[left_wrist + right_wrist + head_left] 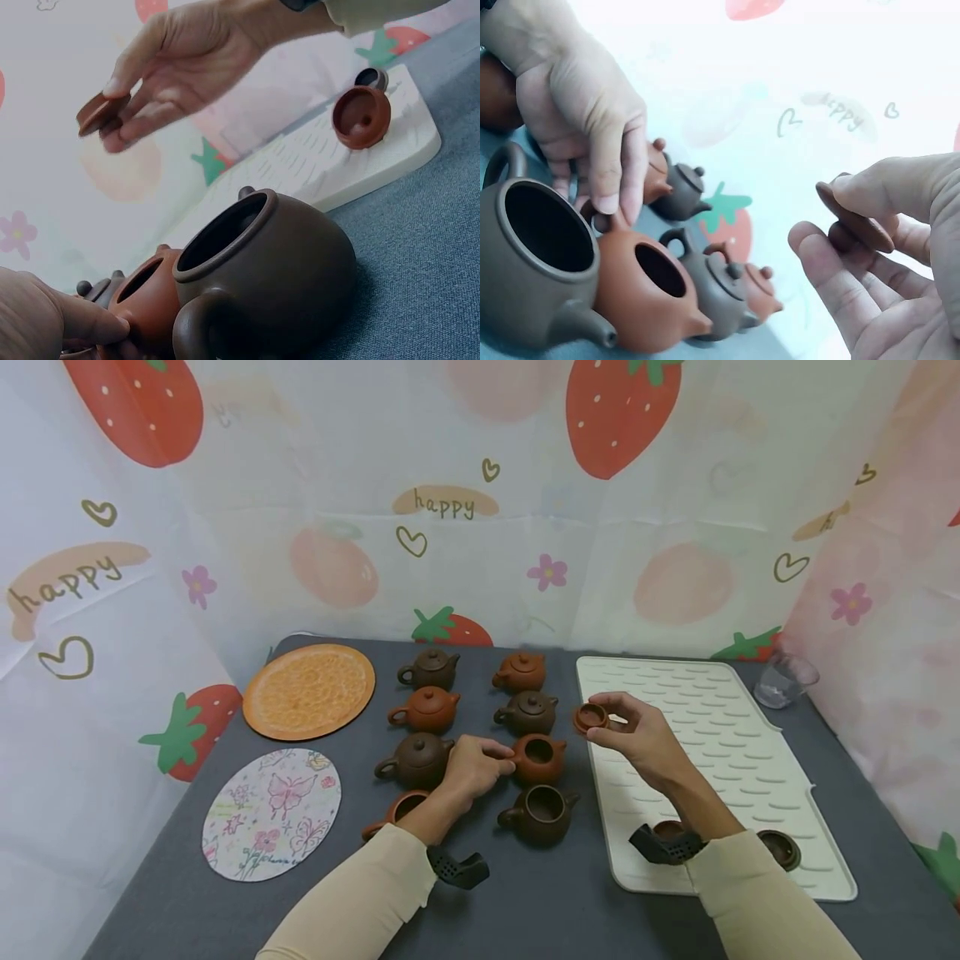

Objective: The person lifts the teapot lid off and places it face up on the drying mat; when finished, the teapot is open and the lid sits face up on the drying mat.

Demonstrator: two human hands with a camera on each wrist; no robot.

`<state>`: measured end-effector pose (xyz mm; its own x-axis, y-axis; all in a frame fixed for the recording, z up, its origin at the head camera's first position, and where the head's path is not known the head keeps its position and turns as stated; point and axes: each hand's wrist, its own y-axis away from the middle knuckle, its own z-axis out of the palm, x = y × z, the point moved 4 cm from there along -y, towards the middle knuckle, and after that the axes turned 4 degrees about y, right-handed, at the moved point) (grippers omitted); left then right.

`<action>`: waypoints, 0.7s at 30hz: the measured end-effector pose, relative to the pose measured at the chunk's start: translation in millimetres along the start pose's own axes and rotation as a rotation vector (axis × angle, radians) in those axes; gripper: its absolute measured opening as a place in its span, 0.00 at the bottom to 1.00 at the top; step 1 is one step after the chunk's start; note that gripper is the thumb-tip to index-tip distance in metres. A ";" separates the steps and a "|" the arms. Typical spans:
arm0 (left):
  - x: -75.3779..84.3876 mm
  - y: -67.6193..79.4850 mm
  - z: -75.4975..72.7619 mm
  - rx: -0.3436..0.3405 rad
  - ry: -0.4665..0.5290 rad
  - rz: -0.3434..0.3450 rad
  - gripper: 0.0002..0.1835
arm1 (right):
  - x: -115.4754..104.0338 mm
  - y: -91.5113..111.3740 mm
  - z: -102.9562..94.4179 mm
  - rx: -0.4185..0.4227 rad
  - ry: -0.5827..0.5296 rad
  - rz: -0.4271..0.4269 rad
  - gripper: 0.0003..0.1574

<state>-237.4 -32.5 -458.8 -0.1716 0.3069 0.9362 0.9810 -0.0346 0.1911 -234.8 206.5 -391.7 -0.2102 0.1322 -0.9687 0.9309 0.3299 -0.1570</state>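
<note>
Head view: the left hand, nearly closed, pinches the left side of a lidless orange teapot. Farther right, the half-curled right hand pinches an orange lid at its left-pointing fingertips, above the table.

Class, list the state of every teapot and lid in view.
Left column's front teapot: open
Left column's other three teapots: lidded
Right column's front teapot: open
Held teapot: open, pinched by left hand
Right column's rear two teapots: lidded
Held lid: off, in right hand
Two lids on tray: upturned
</note>
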 end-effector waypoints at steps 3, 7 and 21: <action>-0.1 0.2 0.3 0.000 -0.002 -0.005 0.03 | -6.6 5.5 -7.6 0.015 0.071 -0.022 0.29; 0.1 0.3 0.1 -0.002 0.000 -0.009 0.03 | -14.2 13.1 -17.9 0.032 0.169 -0.056 0.29; 0.4 0.5 -0.2 0.002 -0.005 0.006 0.04 | -30.4 46.9 -58.0 0.085 0.359 -0.112 0.27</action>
<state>-237.0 -32.6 -458.3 -0.1650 0.3118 0.9357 0.9822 -0.0343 0.1846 -202.1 272.2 -358.5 -0.3888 0.4234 -0.8183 0.9146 0.2840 -0.2877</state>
